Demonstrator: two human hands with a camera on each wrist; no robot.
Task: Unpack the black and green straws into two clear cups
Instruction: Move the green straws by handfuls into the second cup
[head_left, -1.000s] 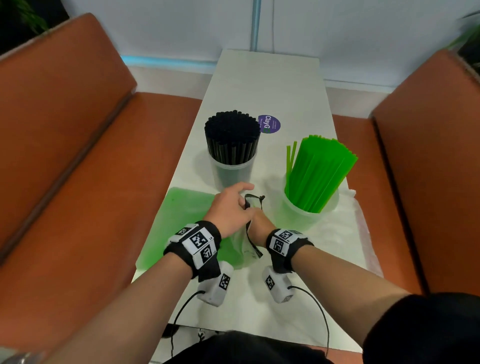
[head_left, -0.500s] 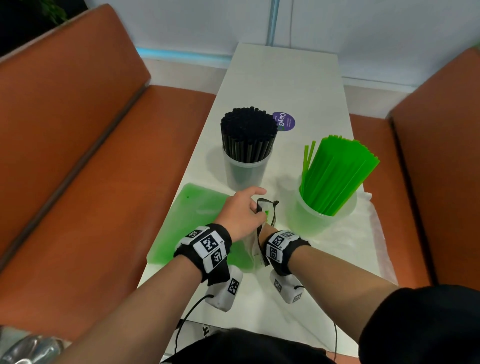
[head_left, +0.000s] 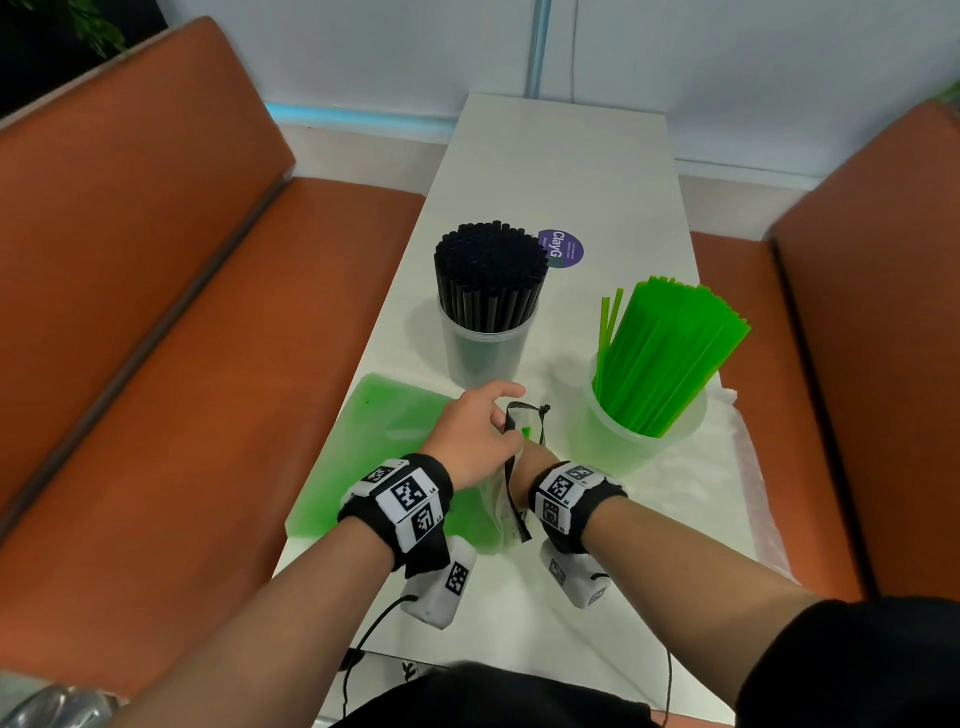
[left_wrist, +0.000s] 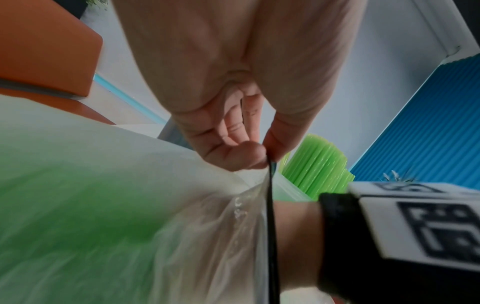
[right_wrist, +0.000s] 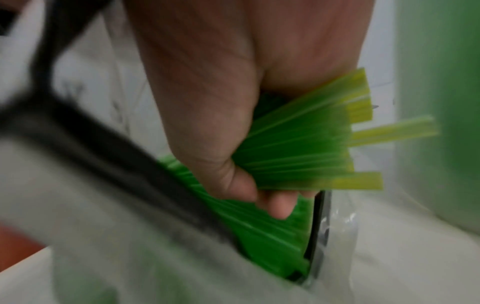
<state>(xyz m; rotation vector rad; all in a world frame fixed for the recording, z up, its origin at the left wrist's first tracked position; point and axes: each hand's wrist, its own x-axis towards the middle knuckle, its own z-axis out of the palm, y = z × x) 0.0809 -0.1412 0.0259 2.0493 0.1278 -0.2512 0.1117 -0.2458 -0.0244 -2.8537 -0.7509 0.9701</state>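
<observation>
Green straws (right_wrist: 298, 144) are bunched in the right hand (right_wrist: 233, 92), fingers curled tight round them, and that hand is shoved down inside the mouth of the clear plastic bag (head_left: 395, 447) lying on the near left part of the white table (head_left: 561, 171). The left hand (head_left: 475, 436) is right next to it, pinching the bag's black-edged opening (left_wrist: 270, 205) between thumb and fingertip and holding it up, wrist bent down, so both hands are basically touching at the bag mouth. Just to the right of them sits the clear cup (head_left: 644, 441) stuffed with green straws leaning right. Farther back, to the left of it, the other clear cup (head_left: 485, 348) holds the black straws (head_left: 491, 275) standing upright.
</observation>
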